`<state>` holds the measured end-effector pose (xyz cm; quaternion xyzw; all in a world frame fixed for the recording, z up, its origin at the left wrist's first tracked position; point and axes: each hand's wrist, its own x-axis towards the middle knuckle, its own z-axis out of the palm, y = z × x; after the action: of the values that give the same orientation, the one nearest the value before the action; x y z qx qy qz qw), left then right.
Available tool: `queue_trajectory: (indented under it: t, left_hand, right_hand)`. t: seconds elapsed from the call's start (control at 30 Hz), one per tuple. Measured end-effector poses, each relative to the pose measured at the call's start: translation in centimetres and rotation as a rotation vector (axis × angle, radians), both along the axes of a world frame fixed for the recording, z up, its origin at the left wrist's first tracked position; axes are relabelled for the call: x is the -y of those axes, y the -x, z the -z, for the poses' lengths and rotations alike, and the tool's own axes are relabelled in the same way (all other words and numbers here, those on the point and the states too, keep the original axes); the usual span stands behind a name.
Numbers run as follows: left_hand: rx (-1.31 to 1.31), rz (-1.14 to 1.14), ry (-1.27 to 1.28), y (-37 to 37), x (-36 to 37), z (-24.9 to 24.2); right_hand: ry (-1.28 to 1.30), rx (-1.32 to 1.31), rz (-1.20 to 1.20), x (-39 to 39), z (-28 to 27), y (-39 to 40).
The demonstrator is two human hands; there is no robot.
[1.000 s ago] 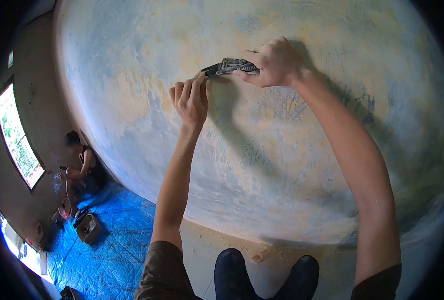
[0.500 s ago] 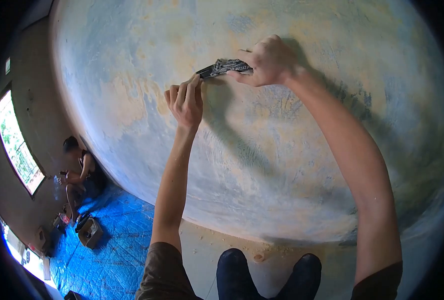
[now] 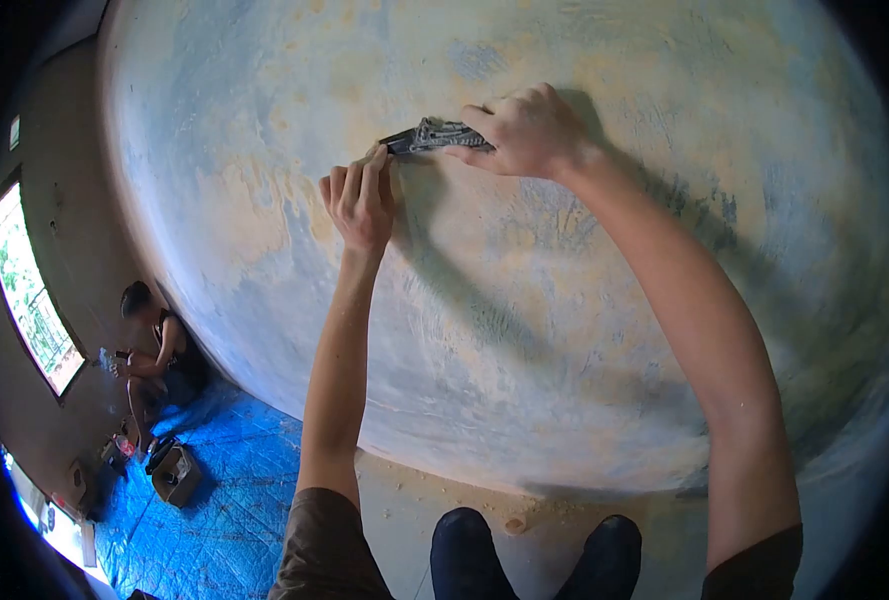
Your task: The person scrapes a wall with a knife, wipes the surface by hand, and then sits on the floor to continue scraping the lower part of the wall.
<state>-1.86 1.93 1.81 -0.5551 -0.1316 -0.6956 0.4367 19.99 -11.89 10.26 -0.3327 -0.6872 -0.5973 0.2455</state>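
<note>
At the left side I have a window point(image 3: 34, 290), and below it a person point(image 3: 169, 350) sits on a blue sheet point(image 3: 239, 465), with an opened box point(image 3: 179, 494) near the feet. Further to the right, my left hand point(image 3: 359, 205) is raised to the painted wall point(image 3: 564, 290). Its fingers are bent and near together, and the fingertips touch the narrow left end of a dark tool point(image 3: 442, 135); whether they pinch it or only press it, I cannot tell. The tool lies nearly level, close before the wall. At its right end, my right hand point(image 3: 524, 130) holds it firmly, with the fingers closed around.
</note>
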Motion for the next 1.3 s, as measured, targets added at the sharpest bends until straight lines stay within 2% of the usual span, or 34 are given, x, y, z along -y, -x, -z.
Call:
queue_trajectory:
  t: [0.17,0.37,0.57,0.67,0.87,0.97,1.07,1.3]
  left_hand:
    - [0.009,-0.014,0.035,0.1,0.8,1.6]
    - [0.021,0.031,0.01,-0.3,-0.3,-0.1]
    - [0.029,-0.014,0.028,-0.3,0.7,0.8]
    - [0.033,0.01,-0.002,-0.3,0.1,-0.6]
    - [0.055,-0.005,0.031,-0.8,1.0,0.7]
    - [0.061,-0.001,0.032,-1.1,0.8,1.3]
    - [0.069,-0.018,0.024,-0.9,-0.1,0.4]
    - [0.051,0.001,0.065,-0.9,1.1,2.2]
  right_hand:
    - [0.069,0.058,0.032,1.5,0.0,0.1]
    - [-0.074,0.008,-0.037,-0.2,0.1,0.0]
    - [0.078,0.068,0.02,1.3,-0.1,-0.1]
    - [-0.09,0.023,-0.067,-0.5,0.1,-0.1]
    - [0.047,0.061,0.017,0.9,0.0,-0.2]
    - [0.036,0.048,-0.013,0.9,0.1,-0.2]
    - [-0.092,0.028,-0.084,-0.9,0.2,-0.3]
    - [0.092,0.021,-0.019,1.6,0.1,0.2]
